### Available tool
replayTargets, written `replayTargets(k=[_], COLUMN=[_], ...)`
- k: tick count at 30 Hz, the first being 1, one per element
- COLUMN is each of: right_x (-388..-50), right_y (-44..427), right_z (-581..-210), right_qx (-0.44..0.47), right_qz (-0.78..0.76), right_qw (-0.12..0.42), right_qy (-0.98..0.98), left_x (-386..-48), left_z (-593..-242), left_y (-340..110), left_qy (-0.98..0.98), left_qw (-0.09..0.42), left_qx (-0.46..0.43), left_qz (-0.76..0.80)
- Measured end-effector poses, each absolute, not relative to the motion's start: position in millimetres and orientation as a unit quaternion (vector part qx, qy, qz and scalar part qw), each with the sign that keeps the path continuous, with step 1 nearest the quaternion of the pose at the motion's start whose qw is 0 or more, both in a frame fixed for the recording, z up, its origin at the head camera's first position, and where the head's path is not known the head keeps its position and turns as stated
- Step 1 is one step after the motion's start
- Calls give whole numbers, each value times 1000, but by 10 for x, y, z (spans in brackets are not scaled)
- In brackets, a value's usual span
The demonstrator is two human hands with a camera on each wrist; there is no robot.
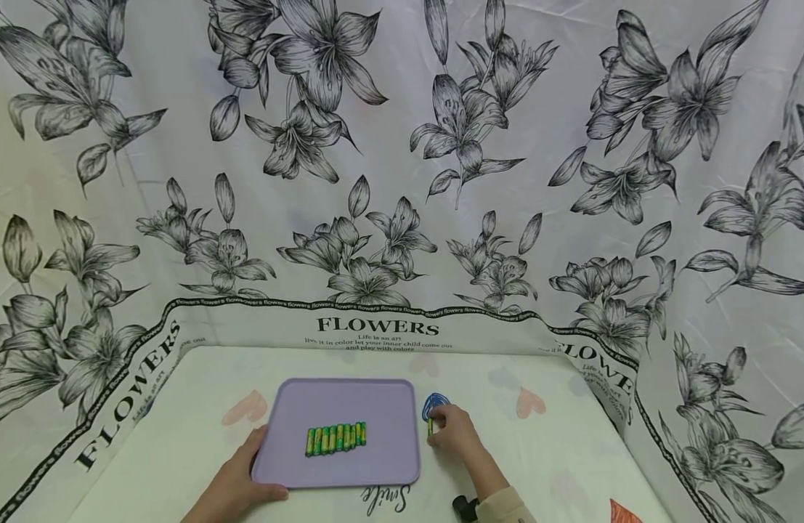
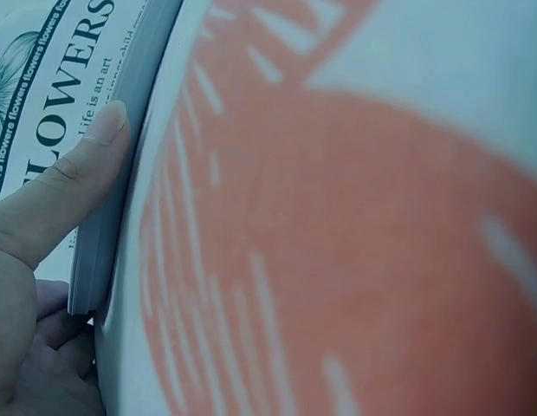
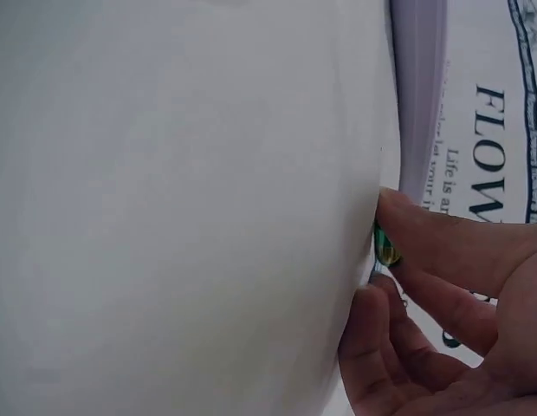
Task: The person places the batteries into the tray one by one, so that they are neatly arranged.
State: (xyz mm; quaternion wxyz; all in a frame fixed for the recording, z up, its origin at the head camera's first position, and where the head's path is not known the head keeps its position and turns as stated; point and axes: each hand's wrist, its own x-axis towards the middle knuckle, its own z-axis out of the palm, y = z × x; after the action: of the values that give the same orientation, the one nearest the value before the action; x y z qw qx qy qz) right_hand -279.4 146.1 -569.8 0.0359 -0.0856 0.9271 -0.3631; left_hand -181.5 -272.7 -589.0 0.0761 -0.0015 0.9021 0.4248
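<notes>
A lilac tray [image 1: 388, 407] lies on the table, bearing several green-and-yellow batteries [image 1: 336, 439] side by side in one slightly slanting row. At the tray's near left corner, my left hand [image 1: 238, 472] grips the rim; its thumb [image 2: 95, 156] lies along one edge, fingers on the other side. Just right of the tray, my right hand [image 1: 457, 434] pinches one more battery [image 1: 431, 427] between thumb and fingers, close to the tabletop. Most of that battery is covered by the fingers in the right wrist view, where only its green and gold end [image 3: 386, 246] shows.
A white cloth with printed hearts [image 1: 531, 403] and a blue scribble [image 1: 434, 402] covers the table. Behind and at both sides hangs a flower-printed curtain [image 1: 402, 145]. A small black object [image 1: 465, 507] is by the right wrist.
</notes>
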Motion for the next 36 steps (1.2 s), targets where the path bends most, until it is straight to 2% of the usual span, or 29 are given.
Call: replayTargets(k=[8, 13, 21, 30, 36], right_x=[-2802, -2797, -2774, -2672, -2654], right_y=[1371, 992, 467, 337, 418], right_z=[-5629, -5556, -5726, -5697, -5671], right_qx=[-91, -109, -147, -152, -146], right_qz=[-419, -465, -432, -417, -424], right_qw=[36, 59, 75, 68, 78], right_qy=[903, 877, 887, 894, 891], left_x=[-1815, -1834, -1838, -1827, -1828], left_z=[-5889, -5899, -5905, -5897, -5920], left_y=[-2713, -2733, -2746, -2744, -2759], left_qy=[902, 904, 908, 906, 907], left_qw=[76, 69, 72, 79, 76], left_qx=[-1, 6, 4, 1, 6], left_qz=[425, 422, 413, 416, 413])
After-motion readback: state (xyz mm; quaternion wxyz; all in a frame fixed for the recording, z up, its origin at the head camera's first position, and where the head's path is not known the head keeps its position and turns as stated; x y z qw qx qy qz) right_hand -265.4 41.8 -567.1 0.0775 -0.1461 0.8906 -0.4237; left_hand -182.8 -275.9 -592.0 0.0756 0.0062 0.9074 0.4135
